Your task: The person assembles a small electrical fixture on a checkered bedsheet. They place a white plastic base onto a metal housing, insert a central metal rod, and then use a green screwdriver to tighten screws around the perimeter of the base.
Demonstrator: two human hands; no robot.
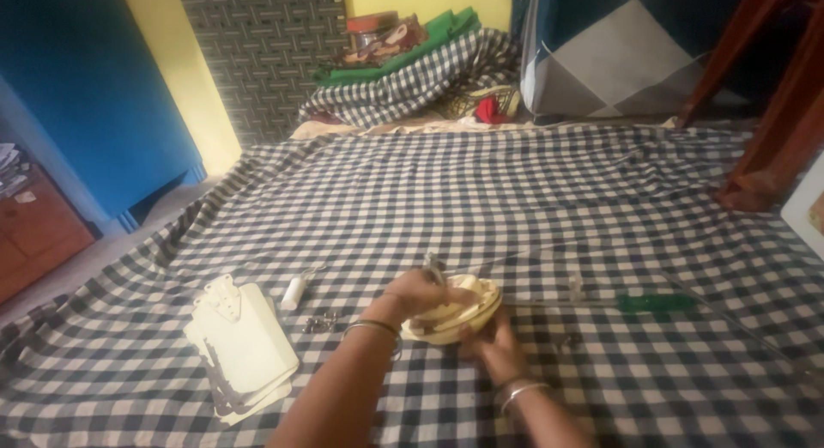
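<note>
On checked cloth (515, 208), both hands grip cream round part (455, 306).

Blue-white checked cloth (481, 199); cream round part (455, 311); green-handled screwdriver (657, 303).

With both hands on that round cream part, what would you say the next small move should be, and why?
Probably keep the right hand steadying the round cream part and seat the small metal piece pinched in the left hand onto its top. The piece is already at the rim, and the green-handled screwdriver lies unused beside it.
</note>
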